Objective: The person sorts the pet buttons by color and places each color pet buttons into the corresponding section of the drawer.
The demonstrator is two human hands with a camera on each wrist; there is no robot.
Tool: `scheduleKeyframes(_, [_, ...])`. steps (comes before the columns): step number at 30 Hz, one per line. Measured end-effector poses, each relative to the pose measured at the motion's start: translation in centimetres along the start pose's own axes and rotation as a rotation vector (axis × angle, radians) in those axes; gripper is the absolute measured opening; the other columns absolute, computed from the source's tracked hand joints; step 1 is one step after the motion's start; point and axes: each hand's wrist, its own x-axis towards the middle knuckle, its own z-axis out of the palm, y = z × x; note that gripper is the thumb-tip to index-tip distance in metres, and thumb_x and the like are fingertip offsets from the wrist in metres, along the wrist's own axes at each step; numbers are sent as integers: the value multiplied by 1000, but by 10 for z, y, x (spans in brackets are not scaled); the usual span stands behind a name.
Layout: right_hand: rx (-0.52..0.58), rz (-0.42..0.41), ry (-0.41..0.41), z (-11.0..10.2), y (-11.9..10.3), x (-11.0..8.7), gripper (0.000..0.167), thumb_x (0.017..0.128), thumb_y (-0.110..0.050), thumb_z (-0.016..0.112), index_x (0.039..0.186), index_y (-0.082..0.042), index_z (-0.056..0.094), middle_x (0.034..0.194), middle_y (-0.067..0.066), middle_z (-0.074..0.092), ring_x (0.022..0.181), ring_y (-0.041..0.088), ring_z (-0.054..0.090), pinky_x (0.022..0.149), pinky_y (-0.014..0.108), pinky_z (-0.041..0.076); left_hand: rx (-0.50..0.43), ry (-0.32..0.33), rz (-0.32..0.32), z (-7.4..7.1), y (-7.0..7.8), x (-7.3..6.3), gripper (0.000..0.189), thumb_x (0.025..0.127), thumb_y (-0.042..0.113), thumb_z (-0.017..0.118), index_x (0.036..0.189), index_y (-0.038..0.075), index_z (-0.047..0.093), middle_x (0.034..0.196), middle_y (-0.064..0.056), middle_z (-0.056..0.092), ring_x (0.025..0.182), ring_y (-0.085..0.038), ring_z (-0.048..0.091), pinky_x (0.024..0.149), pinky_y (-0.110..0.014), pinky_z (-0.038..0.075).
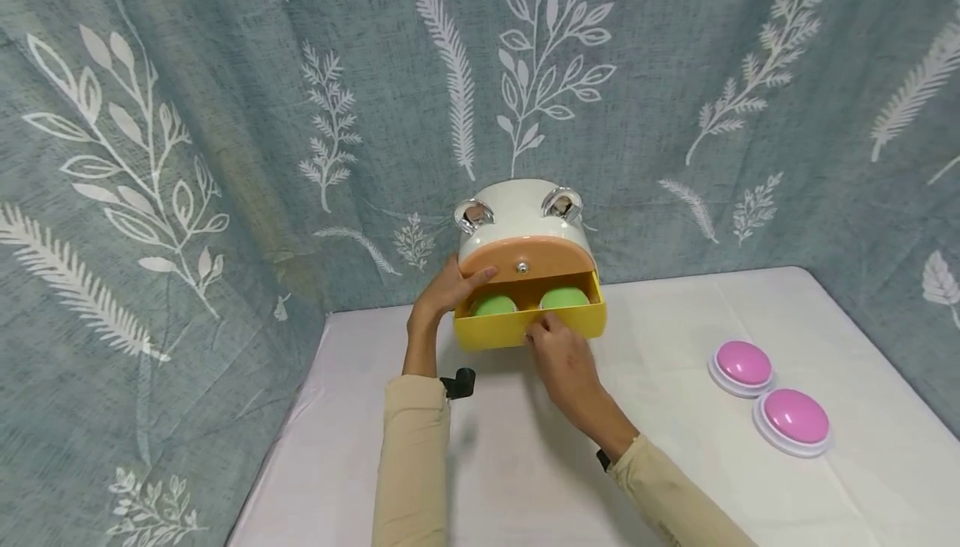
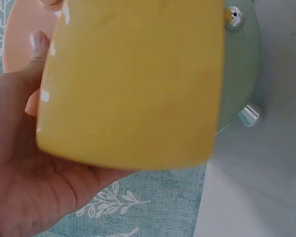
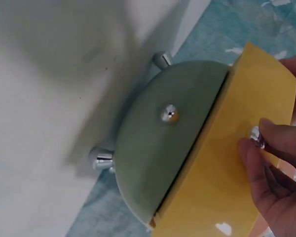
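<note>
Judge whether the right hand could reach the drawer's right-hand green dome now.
Probably yes: the yellow drawer is open, the green dome showing over its front, though the right hand must first release the silver knob it pinches.

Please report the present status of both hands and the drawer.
Left hand holds cabinet. Right hand pinches knob. Yellow drawer open, two green domes inside. Pink domes aside, not in the way.

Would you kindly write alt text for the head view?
A person's right hand grips the front of an open yellow drawer containing two green domes, while the left hand holds the white-topped cabinet. Two pink domes sit on the white table.
</note>
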Motion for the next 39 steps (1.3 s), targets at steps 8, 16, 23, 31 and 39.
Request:
scheduleKeyframes(8, [33,9,42,25,15,26,5,92,1,77,88,3,75,83,12,63,70,21,60,62,33,57,16,-2,69,-2,0,2,46,106,19,60,144,-3,46,124,-21,63,100,-19,58,95,-34,49])
scheduleKeyframes(16, [101,17,45,36,27,42,7,92,-2,77,89,3,73,89,12,62,76,23,61,67,35,56,28,10,82,-3,4,4,46,105,23,61,142,-3,48,116,-15,63,99,-21,56,97,-38,48])
scheduleKeyframes(23, [186,57,19,37,28,37,6,92,-4,77,94,2,75,94,11,65,80,23,62,72,35,56,46,40,84,-1,-1,-1,57,102,24,65,147,-2,43,132,-21,61,114,-28,58,108,-46,46])
scheduleKeyframes(31, [270,65,-3,38,32,35,6,94,-5,76,96,0,75,92,11,69,81,22,64,73,35,56,118,99,-9,0,-6,-9,78,99,12,71,157,-9,23,144,-35,51,130,-49,55,111,-60,44])
scheduleKeyframes(39, [248,18,-58,39,51,7,48,90,1,76,137,-6,66,103,13,74,79,19,62,70,33,54,152,116,-52,4,-8,-5,80,102,20,69,161,-4,21,149,-33,51,138,-48,52,117,-61,41])
